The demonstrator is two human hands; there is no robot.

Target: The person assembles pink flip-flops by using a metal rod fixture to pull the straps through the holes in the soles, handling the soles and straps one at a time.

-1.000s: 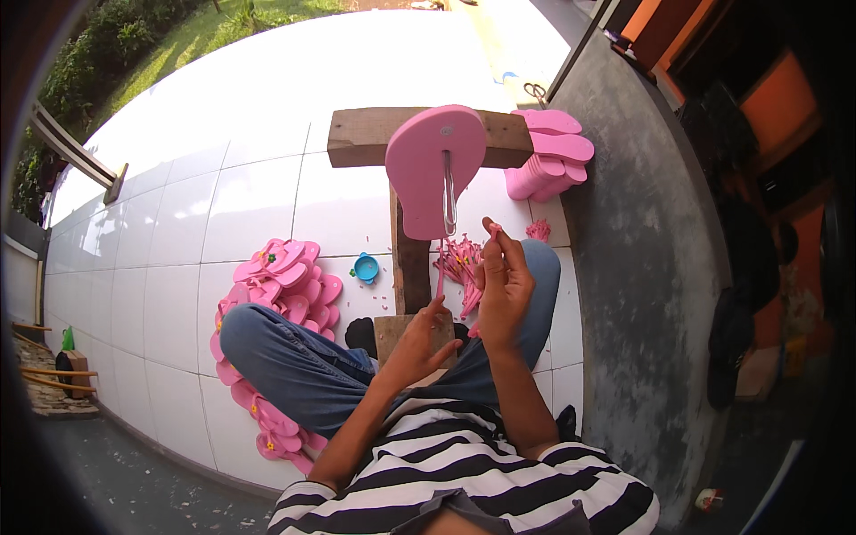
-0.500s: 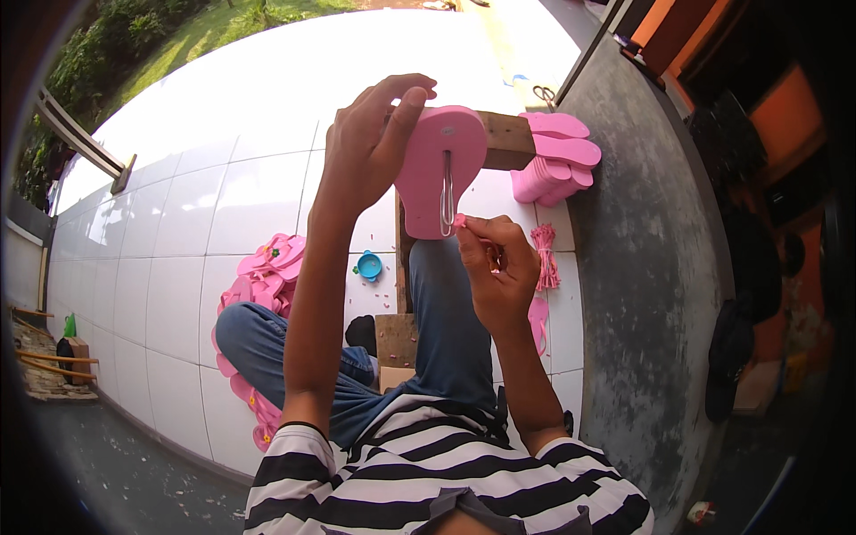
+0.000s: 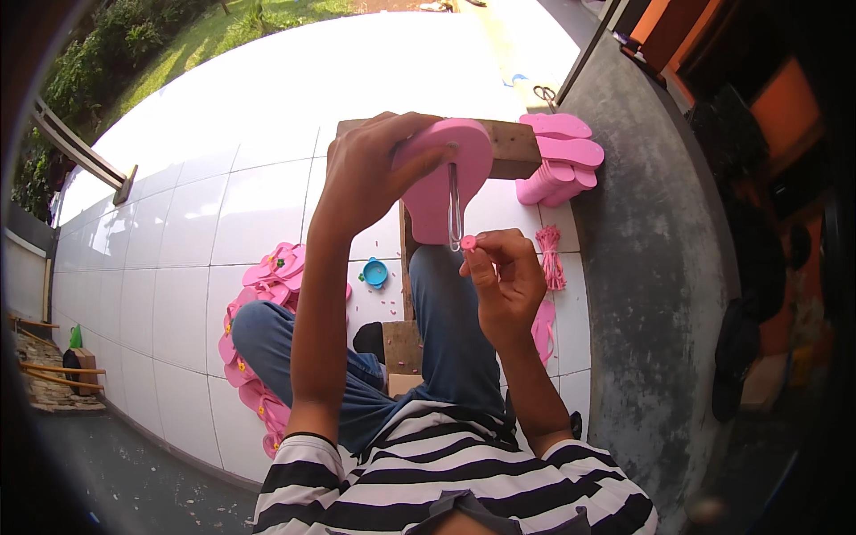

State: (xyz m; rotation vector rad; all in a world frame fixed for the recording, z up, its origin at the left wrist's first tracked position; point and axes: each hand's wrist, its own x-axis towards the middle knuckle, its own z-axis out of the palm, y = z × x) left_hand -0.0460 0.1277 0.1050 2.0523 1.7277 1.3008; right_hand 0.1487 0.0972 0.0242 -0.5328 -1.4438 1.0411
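Observation:
My left hand (image 3: pixel 383 169) grips a pink flip-flop sole (image 3: pixel 430 218) by its wide upper end, the thumb pressed on its face near the top of a metal wire loop (image 3: pixel 454 209). That wire hangs down from the sole, its rounded lower end level with the sole's narrow end. Just right of this end, my right hand (image 3: pixel 508 290) pinches a small pink strap piece with a round disc-shaped end (image 3: pixel 469 242) between thumb and forefinger. The disc is touching or very near the wire; I cannot tell which. The rest of the strap is hidden by my fingers.
A wooden block (image 3: pixel 514 149) stands behind the sole. At right lie stacked pink soles (image 3: pixel 560 153), a bundle of pink straps (image 3: pixel 551 259) and scissors (image 3: pixel 544 94). A blue bowl (image 3: pixel 374 273) and a pile of strapped pink flip-flops (image 3: pixel 267 290) are to the left.
My left thumb has come down onto the sole's face by the wire's top, and the sole has tilted. My right hand has shifted slightly down and right, the disc now facing up.

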